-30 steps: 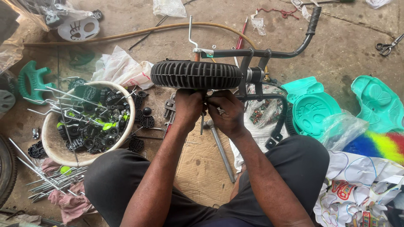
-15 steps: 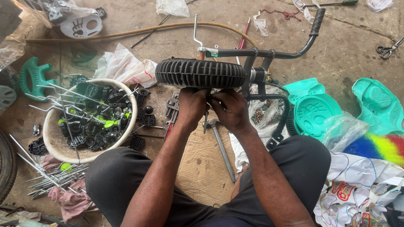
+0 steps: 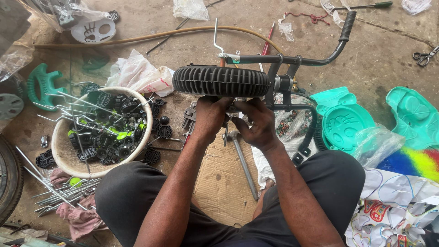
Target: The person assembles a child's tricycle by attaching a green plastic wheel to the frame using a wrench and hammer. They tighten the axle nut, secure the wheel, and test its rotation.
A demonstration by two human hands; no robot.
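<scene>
Black rubber wheel (image 3: pixel 222 81) is sitting just above the left hand (image 3: pixel 209 116) and right hand (image 3: pixel 258 123), both gripping underneath; fingers could be pinched if it is slipping.

The floor (image 3: pixel 388 41) is bare, stained concrete, lit by flat daylight. A flattened sheet of cardboard (image 3: pixel 224 174) lies on it. A tan hose (image 3: pixel 151 35) curves across the far side, near a crumpled plastic bag (image 3: pixel 190 8). Scissors (image 3: pixel 425 56) lie at the right edge. A cream bowl (image 3: pixel 61 155) stands at left, beside loose metal rods (image 3: pixel 55 192) and a pink rag (image 3: pixel 77 215). Teal plastic panels (image 3: pixel 414 114) sit on the right.
</scene>
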